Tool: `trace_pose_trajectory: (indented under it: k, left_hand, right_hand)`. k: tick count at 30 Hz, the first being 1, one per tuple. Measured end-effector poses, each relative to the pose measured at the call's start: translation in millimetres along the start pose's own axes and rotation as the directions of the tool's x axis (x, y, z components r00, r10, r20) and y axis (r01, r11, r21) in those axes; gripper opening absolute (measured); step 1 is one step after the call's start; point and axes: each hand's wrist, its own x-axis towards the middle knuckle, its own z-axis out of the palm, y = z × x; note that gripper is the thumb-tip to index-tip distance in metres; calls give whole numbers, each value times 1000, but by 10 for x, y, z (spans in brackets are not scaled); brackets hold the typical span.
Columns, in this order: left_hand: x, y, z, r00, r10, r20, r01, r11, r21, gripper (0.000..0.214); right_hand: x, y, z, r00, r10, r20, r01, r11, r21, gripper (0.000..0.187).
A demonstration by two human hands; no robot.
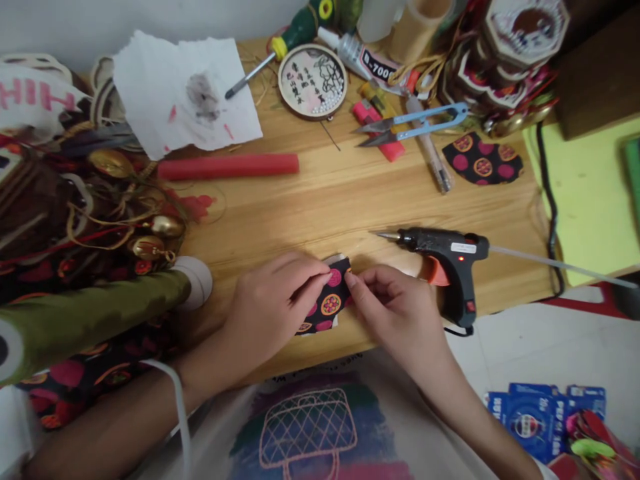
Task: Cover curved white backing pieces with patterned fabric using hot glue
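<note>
Near the table's front edge, a small piece of black patterned fabric [330, 303] with pink and orange round motifs is held between both hands. A pale backing shows along its edges. My left hand [273, 303] pinches its upper left part with thumb and forefinger. At its right edge, the thumb and fingers of my right hand [397, 307] grip the fabric. A black glue gun [445, 247] lies just right of my right hand, its nozzle pointing left and a red light lit. A clear glue stick [560, 263] sticks out of its back.
Blue-handled thread snips [415, 125], a round decorated disc [313, 82], a screwdriver [255, 73] and a B-7000 glue tube [365, 63] lie at the back. A red stick [227, 165] is behind my left hand. An olive fabric roll [100, 320] stands left; a curved fabric piece [483, 159] lies right.
</note>
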Motion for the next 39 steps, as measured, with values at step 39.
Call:
trace_pose_trajectory:
  k: [39]
  left_hand:
    - [-4,-27,18,996,81,39,-87,974,207,14]
  right_hand:
    - [63,-72,17,997,-19,-78,10,994,-107,34]
